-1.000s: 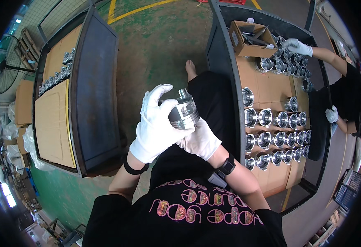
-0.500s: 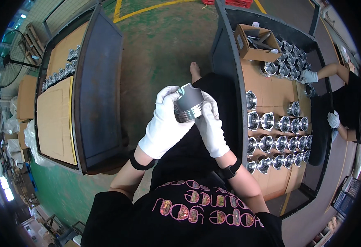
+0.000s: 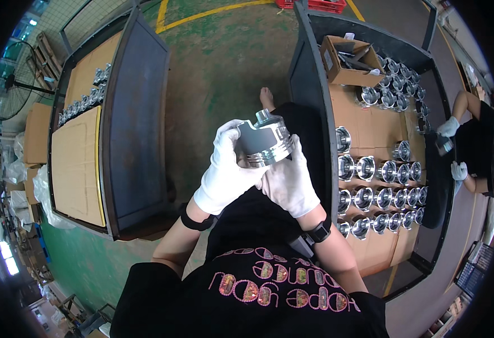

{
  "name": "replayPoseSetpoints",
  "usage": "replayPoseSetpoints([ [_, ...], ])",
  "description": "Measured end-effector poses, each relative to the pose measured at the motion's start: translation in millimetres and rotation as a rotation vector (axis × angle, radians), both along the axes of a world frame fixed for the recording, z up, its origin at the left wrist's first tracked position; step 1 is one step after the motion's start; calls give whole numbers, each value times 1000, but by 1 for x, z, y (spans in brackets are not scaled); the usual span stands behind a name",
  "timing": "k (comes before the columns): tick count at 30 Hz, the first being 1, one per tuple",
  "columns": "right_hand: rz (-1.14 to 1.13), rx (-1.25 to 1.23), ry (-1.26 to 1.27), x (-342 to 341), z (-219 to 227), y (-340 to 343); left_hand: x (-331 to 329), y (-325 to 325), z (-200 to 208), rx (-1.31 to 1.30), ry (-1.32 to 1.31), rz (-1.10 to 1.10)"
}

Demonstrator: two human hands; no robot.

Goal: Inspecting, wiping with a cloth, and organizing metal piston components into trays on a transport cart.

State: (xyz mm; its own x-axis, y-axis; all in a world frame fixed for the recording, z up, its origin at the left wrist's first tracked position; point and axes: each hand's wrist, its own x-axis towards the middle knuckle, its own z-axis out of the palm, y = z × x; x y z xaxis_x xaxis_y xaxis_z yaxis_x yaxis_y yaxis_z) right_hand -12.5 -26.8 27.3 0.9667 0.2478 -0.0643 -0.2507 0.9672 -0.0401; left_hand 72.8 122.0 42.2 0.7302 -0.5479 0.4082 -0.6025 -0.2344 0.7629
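Both my gloves are on one piston [image 3: 262, 141], up in front of my lap, ring grooves low and a metal stub [image 3: 264, 116] poking out on top. My left hand [image 3: 224, 174] has its fingers curled round the left side with the thumb low near the grooves; my right hand [image 3: 289, 186] cups it from below and the right, fingers bent against the metal, though some tips are hidden behind it. For holding one of these, I'd say keep both palms under the weight, pinch lightly and tilt it slowly so the light runs over the skirt — bare polished metal looks slippery in cloth gloves. To my right is a dark bin [image 3: 313, 90] lined with cardboard [image 3: 365, 124], flat but seamed, with rows of pistons [image 3: 365, 167] standing on it and a small box [image 3: 348, 77] of dark bits toward the far end. On my left there's a cart [image 3: 140, 135] with more parts [image 3: 83, 104] beside a cardboard sheet [image 3: 75, 169]. Across the bin a co-worker's gloved hand [image 3: 448, 128] grips something dark. Farther out — worn green floor [image 3: 230, 56], yellow line [image 3: 218, 12], red crate [image 3: 314, 4].
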Motion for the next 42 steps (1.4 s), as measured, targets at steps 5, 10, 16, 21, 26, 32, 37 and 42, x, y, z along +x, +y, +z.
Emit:
replayPoseSetpoints([
  [5,-161,-213,97,-3,15,0,0,1,5,92,30,49],
  [10,-90,-110,89,0,17,-1,0,2,9,99,21,46],
  [16,-163,-271,81,-1,7,0,-1,6,-1,128,5,52],
  [21,-656,-1050,198,11,-2,16,2,4,-33,113,198,76],
  [26,-752,-1743,224,1,-4,17,-4,11,-50,170,270,34],
  [32,-815,-1744,251,-1,-11,18,0,14,-40,175,225,35],
  [37,-528,-716,304,1,-3,12,-10,-10,-16,3,422,117],
  [42,-307,-193,240,-9,14,-12,-20,-25,12,56,-86,-76],
])
